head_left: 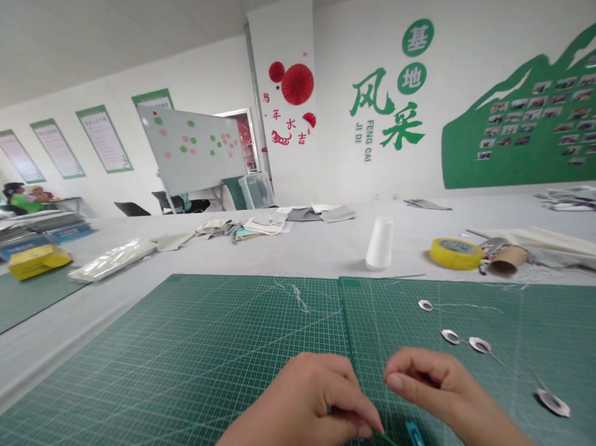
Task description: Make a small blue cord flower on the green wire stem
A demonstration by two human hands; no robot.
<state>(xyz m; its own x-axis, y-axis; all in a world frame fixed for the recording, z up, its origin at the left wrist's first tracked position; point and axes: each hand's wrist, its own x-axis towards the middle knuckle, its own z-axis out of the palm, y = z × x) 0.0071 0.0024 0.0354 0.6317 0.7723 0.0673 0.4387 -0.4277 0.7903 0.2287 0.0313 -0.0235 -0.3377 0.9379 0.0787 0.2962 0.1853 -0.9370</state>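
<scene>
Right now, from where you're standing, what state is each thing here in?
left hand, pinching a green cord
right hand, curled, nothing visible in it
metal loops, lying on the green cutting mat, trailing thin threads
white cone, standing upright
yellow tape roll, lying on the table

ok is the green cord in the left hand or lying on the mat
In the hand: the left hand pinches the green cord between its fingertips, and the cord runs from there to the bottom edge of the view.
</scene>
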